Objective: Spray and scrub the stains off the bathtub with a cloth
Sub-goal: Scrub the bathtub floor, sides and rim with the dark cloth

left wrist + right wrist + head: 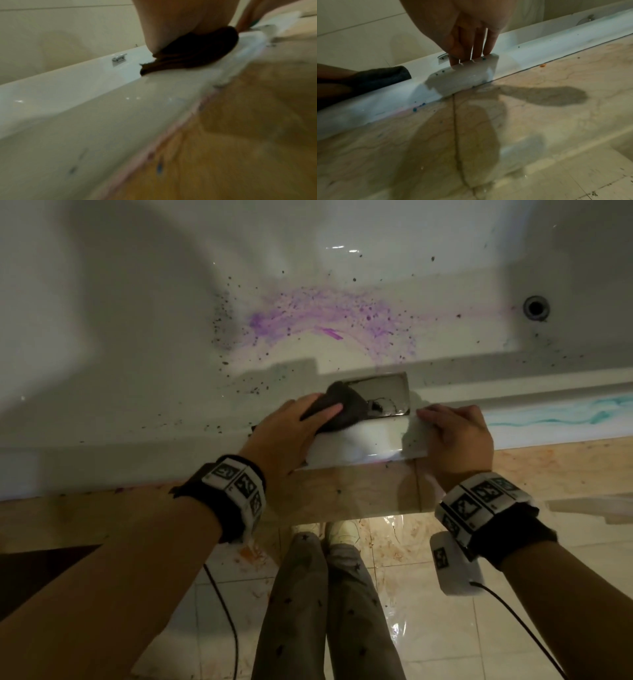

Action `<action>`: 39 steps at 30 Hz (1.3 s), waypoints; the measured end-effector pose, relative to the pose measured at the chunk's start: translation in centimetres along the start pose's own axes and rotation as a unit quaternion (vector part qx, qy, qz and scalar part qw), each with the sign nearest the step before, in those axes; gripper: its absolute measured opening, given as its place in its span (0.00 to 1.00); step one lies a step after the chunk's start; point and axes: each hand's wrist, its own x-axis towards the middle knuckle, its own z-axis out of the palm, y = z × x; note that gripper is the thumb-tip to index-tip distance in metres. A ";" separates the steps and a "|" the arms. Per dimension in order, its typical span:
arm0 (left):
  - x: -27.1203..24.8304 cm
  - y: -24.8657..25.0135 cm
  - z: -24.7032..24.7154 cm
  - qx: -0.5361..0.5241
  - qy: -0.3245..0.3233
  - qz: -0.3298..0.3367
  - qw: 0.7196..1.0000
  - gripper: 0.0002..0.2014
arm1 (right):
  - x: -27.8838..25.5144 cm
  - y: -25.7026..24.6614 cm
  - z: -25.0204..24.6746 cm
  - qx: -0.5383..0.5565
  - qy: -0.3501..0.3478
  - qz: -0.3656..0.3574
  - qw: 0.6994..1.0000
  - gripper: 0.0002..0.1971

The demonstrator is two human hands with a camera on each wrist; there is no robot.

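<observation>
The white bathtub (137, 337) carries a purple smear (329, 313) and many dark specks on its floor and near wall. My left hand (291, 433) grips a dark cloth (339, 409) and holds it on the near rim, against a chrome plate (383, 393). The left wrist view shows the cloth (197, 48) bunched under the hand (180, 27). My right hand (455, 436) rests on the rim just right of it. Its straight fingers (477, 44) press the top edge of a white sheet (465, 77) draped over the rim (539, 54).
A drain (536, 308) sits at the tub's right end. Teal streaks (565, 414) mark the rim to the right. Below the rim is a marbled tile panel (359, 491), then a wet glossy floor (428, 628) with my legs (325, 594). A chrome handle (119, 58) shows on the far wall.
</observation>
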 end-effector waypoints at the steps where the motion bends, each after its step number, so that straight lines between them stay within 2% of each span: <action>1: 0.4 -0.4 -0.1 0.003 0.023 -0.008 1.000 0.30 | 0.0 -0.2 -0.1 0.004 -0.001 0.002 1.000 0.17; 4: 1.4 0.9 -0.8 -0.011 0.157 -0.026 0.987 0.20 | 0.4 -0.4 -0.8 0.010 -0.032 0.025 0.999 0.14; 5: 1.3 2.2 -0.9 -0.035 0.176 -0.036 0.983 0.19 | 0.5 -0.4 -1.0 0.004 -0.046 0.030 0.998 0.14; 6: 1.1 3.6 -0.2 -0.017 0.143 -0.001 0.990 0.20 | 0.6 -0.4 -1.3 0.000 -0.057 0.030 0.998 0.14; 8: 0.2 5.7 1.1 0.029 0.048 0.123 0.991 0.20 | 0.9 -0.4 -1.8 -0.001 -0.071 0.029 0.997 0.14; 9: -0.4 5.9 2.0 0.041 0.001 0.146 0.988 0.22 | 1.1 -0.5 -2.0 0.001 -0.080 0.034 0.996 0.14; 10: -0.9 5.4 3.0 0.081 -0.010 0.165 0.983 0.26 | 1.3 -0.5 -2.2 0.000 -0.089 0.040 0.995 0.15; 13: -0.7 4.0 4.1 0.110 -0.002 0.178 0.978 0.35 | 1.8 -0.5 -2.5 -0.013 -0.114 0.062 0.991 0.16; 16: -0.8 4.5 3.4 0.101 -0.002 0.174 0.979 0.35 | 2.1 -0.4 -2.2 -0.016 -0.123 0.069 0.990 0.16; 18: -0.8 4.4 3.4 0.078 -0.011 0.155 0.985 0.31 | 2.1 -0.1 -2.2 -0.025 -0.125 0.062 0.990 0.15; 21: -0.8 5.4 3.6 0.050 0.010 0.119 0.992 0.28 | 2.4 -0.1 -2.4 -0.026 -0.135 0.062 0.989 0.15; 25: 1.0 6.0 3.1 0.014 0.057 0.011 0.998 0.26 | 3.5 -0.3 -3.6 -0.037 -0.155 0.060 0.985 0.16; 28: 3.1 5.6 1.8 -0.038 0.068 -0.034 0.996 0.32 | 4.0 0.5 -5.3 -0.038 -0.123 0.076 0.989 0.17; 30: 3.8 5.0 0.5 -0.072 0.068 -0.087 0.991 0.35 | 3.9 1.8 -6.1 -0.040 -0.088 0.094 0.991 0.18; 32: 3.6 5.0 -0.4 -0.099 0.112 -0.132 0.980 0.37 | 3.3 3.2 -6.2 -0.043 -0.079 0.114 0.989 0.18; 33: 3.3 5.6 -0.5 -0.105 0.128 -0.118 0.979 0.40 | 2.9 3.8 -6.1 -0.045 -0.078 0.118 0.989 0.18; 35: 2.8 8.0 0.5 -0.119 0.115 -0.040 0.985 0.41 | 2.1 4.4 -5.6 -0.060 -0.083 0.103 0.989 0.18; 37: 2.6 10.0 2.7 -0.112 0.067 0.061 0.990 0.27 | 1.9 4.3 -5.2 -0.083 -0.084 0.084 0.989 0.18; 39: 2.7 10.1 4.5 -0.024 0.034 0.159 0.986 0.23 | 2.4 3.9 -5.3 -0.075 -0.079 0.114 0.988 0.17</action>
